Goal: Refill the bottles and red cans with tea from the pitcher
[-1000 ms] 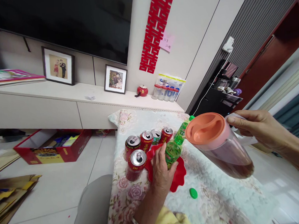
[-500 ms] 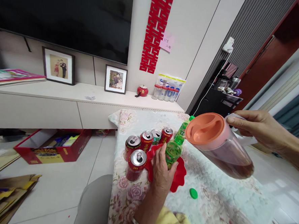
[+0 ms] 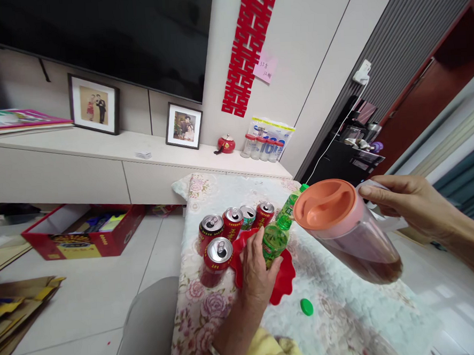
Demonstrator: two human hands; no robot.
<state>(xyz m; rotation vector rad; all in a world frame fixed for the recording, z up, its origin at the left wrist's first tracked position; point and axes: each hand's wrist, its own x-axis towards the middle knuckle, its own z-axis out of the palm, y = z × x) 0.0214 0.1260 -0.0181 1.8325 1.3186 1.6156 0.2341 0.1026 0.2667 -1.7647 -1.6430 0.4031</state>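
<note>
My left hand [image 3: 255, 273] is wrapped round a small green plastic bottle [image 3: 273, 241] standing uncapped on a red tray [image 3: 284, 277]. My right hand [image 3: 411, 201] grips the handle of a clear pitcher [image 3: 350, 229] with an orange lid, tilted toward the bottle's mouth. Brown liquid fills the pitcher's lower part. A loose green cap [image 3: 306, 306] lies on the floral tablecloth [image 3: 341, 310] just right of the tray. A second green bottle [image 3: 290, 203], capped, stands behind the first.
Several red drink cans [image 3: 220, 237] stand left of the tray. Behind the table runs a low white cabinet [image 3: 99, 164] with picture frames, a red pot and jars. A red box [image 3: 83, 232] and cardboard [image 3: 12, 309] lie on the floor at left.
</note>
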